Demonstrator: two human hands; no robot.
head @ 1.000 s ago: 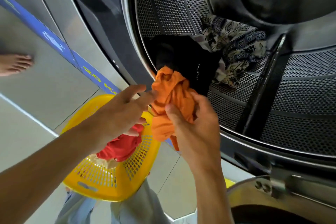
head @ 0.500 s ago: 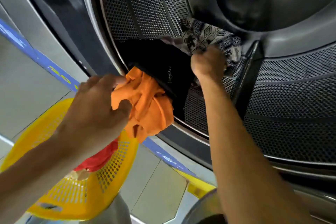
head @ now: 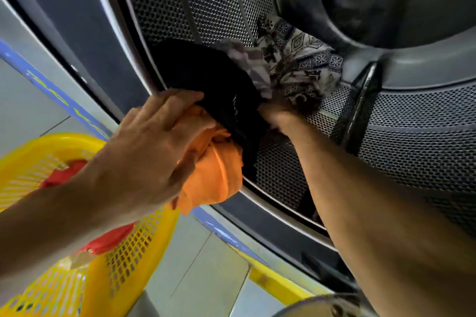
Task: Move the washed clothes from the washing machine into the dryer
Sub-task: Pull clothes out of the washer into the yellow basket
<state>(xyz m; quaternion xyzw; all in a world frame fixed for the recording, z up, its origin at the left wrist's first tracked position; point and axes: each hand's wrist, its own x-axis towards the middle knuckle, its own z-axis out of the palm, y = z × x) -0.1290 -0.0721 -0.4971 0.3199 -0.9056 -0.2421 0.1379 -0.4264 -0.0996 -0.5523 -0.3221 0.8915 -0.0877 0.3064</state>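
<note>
Left hand (head: 152, 147) has its fingers wrapped round the orange cloth (head: 213, 172) at the drum's (head: 412, 157) rim, over the yellow basket (head: 123, 260), while the right hand (head: 277, 113) reaches inside under the black garment (head: 211, 82) and patterned cloth (head: 301, 69), its grip too blurry to tell.

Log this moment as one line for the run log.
left hand: holds orange cloth | right hand: in drum, grip hidden by black garment | yellow basket: below
</note>
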